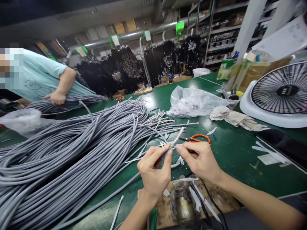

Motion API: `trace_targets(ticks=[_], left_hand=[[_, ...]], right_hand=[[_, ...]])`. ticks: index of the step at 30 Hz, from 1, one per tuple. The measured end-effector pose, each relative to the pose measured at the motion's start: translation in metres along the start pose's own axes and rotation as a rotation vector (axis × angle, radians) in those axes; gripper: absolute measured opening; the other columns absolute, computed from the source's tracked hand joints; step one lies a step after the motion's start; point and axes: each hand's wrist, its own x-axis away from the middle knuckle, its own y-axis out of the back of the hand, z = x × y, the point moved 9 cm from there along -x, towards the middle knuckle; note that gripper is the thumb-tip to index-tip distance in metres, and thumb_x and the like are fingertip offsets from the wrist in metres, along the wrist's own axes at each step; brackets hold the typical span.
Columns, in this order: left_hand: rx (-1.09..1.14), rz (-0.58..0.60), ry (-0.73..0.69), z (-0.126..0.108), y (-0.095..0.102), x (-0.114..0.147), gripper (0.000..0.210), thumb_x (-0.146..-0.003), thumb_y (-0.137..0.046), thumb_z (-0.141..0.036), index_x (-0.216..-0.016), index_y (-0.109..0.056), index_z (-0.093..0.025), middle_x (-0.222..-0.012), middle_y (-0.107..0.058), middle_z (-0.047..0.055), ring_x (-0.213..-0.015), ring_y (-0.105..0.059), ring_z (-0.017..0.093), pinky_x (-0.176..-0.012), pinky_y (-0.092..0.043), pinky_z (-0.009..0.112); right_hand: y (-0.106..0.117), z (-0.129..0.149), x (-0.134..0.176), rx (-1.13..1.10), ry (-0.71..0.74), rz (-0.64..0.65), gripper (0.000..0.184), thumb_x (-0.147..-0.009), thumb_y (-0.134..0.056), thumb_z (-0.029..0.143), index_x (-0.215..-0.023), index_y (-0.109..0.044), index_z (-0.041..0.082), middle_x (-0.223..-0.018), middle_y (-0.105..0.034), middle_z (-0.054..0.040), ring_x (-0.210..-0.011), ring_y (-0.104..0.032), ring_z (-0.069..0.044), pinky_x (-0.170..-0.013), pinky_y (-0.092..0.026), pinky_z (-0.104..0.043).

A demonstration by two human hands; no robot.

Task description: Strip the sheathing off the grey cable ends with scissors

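Note:
My left hand [155, 167] pinches the end of a grey cable, from which a pale braided core [177, 136] sticks out up and to the right. Beside it, my right hand [200, 158] is closed in a pinch on a thin white strand [174, 146] near the cable's cut edge. A large bundle of grey cables [79, 153] spreads over the left of the table, several of its ends stripped to white. Just behind my right hand lie orange-handled scissors or cutters [200, 138].
On the green table [237, 153] are a clear plastic bag [192, 100], cloth gloves [236, 118], a white fan [285, 92] and a dark phone-like slab [283, 147]. A stained wooden board [165, 207] lies near me. At left, a person's hand [57, 96] rests on more cables.

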Motion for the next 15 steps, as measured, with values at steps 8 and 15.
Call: trace_targets(ticks=[8,15], left_hand=[[0.174,0.056,0.156,0.014,-0.005,-0.001,0.012,-0.073,-0.062,-0.017,-0.083,-0.070,-0.017,-0.063,-0.059,0.000,-0.054,-0.050,0.009,-0.047,-0.038,0.019],[0.019,0.028,0.006,0.003,-0.004,-0.001,0.018,-0.072,-0.063,-0.013,-0.088,-0.069,-0.016,-0.062,-0.057,0.000,-0.051,-0.047,0.008,-0.046,-0.037,0.019]], right_hand=[[-0.006,-0.003,-0.002,-0.117,-0.019,0.077,0.041,-0.085,-0.045,0.029,-0.049,-0.029,0.017,-0.048,-0.022,0.0061,-0.043,-0.020,-0.005,-0.041,-0.017,-0.021],[-0.011,-0.016,0.001,-0.160,-0.131,0.042,0.041,-0.087,-0.042,0.034,-0.051,-0.031,0.018,-0.050,-0.024,0.0055,-0.045,-0.023,-0.006,-0.041,-0.019,-0.021]])
